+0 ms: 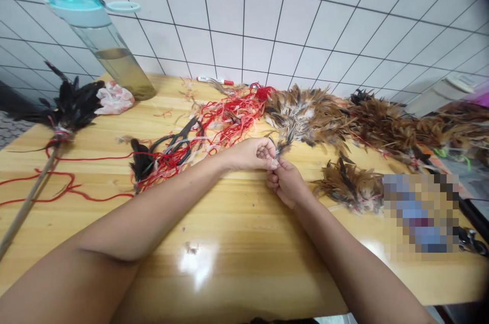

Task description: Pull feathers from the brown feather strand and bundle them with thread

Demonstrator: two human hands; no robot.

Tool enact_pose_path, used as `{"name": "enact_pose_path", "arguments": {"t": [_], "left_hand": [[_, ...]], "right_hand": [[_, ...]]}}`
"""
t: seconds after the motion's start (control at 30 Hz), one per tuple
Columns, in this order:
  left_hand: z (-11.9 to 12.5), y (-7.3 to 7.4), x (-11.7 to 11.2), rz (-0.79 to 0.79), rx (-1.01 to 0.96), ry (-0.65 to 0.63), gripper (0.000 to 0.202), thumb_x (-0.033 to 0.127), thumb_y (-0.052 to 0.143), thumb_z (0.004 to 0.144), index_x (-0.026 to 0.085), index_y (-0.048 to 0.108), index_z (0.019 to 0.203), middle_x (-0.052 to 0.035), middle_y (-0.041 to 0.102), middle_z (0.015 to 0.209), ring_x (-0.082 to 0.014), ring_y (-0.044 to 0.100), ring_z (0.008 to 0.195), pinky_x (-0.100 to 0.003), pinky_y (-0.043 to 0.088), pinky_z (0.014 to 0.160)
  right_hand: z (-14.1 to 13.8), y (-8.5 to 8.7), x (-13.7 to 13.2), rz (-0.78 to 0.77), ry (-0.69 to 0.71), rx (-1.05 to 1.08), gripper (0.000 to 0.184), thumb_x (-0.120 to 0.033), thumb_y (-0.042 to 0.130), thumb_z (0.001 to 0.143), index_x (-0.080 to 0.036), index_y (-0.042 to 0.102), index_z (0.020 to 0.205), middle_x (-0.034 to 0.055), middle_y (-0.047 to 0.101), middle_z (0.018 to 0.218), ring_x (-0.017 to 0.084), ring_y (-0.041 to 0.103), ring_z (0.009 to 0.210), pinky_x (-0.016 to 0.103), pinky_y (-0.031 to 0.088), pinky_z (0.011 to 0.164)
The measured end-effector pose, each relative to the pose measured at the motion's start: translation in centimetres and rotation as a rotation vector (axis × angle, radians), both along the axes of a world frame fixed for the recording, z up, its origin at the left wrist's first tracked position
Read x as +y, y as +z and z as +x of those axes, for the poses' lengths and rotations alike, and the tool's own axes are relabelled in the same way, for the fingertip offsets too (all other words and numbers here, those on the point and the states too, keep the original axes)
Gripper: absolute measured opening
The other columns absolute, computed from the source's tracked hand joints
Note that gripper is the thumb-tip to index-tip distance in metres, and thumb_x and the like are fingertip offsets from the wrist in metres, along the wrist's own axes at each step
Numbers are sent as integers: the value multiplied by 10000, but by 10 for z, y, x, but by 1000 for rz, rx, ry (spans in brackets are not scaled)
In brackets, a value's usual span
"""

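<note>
Dead centre, the bare left hand (pixel 255 154) and right hand (pixel 289 181) meet, fingertips pinching a small dark feather tuft (pixel 284 144) by its pale base, likely keeping plumes free; a fluffy brown feather pile (pixel 309 112) lies just beyond, seemingly handy.

Your left hand (pixel 254 153) and right hand (pixel 287 181) meet above the bench (pixel 229 242), fingertips pinching a small feather tuft (pixel 284 144); red strings (pixel 234 116) and brown feathers (pixel 313 109) lie beyond.
</note>
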State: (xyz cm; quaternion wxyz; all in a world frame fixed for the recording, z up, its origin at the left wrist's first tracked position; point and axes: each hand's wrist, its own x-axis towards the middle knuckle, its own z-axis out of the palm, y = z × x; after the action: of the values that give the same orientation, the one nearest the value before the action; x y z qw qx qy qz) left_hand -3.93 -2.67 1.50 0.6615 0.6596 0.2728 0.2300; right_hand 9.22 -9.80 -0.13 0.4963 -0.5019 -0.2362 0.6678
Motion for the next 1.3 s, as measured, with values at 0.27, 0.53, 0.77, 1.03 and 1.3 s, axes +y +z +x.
{"name": "enact_pose_path", "arguments": {"t": [0.27, 0.53, 0.77, 1.03, 1.3], "left_hand": [[1, -4, 1, -49, -54, 0, 279, 311, 730, 714, 111, 563, 813, -6, 616, 727, -69, 571, 644, -197, 422, 623], [2, 0, -1, 29, 37, 12, 314, 262, 764, 654, 120, 566, 852, 10, 595, 701, -70, 554, 646, -194, 421, 612], [-2, 0, 2, -34, -9, -1, 245, 333, 673, 751, 113, 573, 789, -6, 596, 707, -60, 505, 598, -192, 366, 562], [1, 3, -1, -37, 35, -10, 372, 290, 793, 623, 116, 576, 870, -4, 611, 715, -82, 569, 643, -212, 419, 623], [-1, 1, 3, 16, 34, -1, 278, 351, 707, 727, 106, 598, 800, -15, 624, 694, -78, 543, 607, -205, 398, 580]], "right_hand": [[7, 1, 1, 10, 29, 73, 339, -298, 757, 616, -180, 456, 717, -75, 486, 525, 11, 304, 412, 145, 208, 421], [5, -1, 1, 30, 47, 51, 324, -273, 751, 602, -182, 454, 696, -94, 452, 498, 11, 297, 404, 144, 194, 410], [7, -3, -1, 44, 79, 49, 322, -305, 760, 646, -177, 471, 704, -61, 519, 539, 17, 319, 411, 151, 225, 414], [9, -1, 2, 30, 81, 131, 329, -245, 775, 602, -169, 472, 706, -84, 477, 516, 8, 308, 408, 140, 218, 414], [10, -3, 0, 45, 125, 88, 321, -293, 766, 657, -172, 474, 711, -61, 523, 550, 16, 318, 416, 148, 230, 430]]}}
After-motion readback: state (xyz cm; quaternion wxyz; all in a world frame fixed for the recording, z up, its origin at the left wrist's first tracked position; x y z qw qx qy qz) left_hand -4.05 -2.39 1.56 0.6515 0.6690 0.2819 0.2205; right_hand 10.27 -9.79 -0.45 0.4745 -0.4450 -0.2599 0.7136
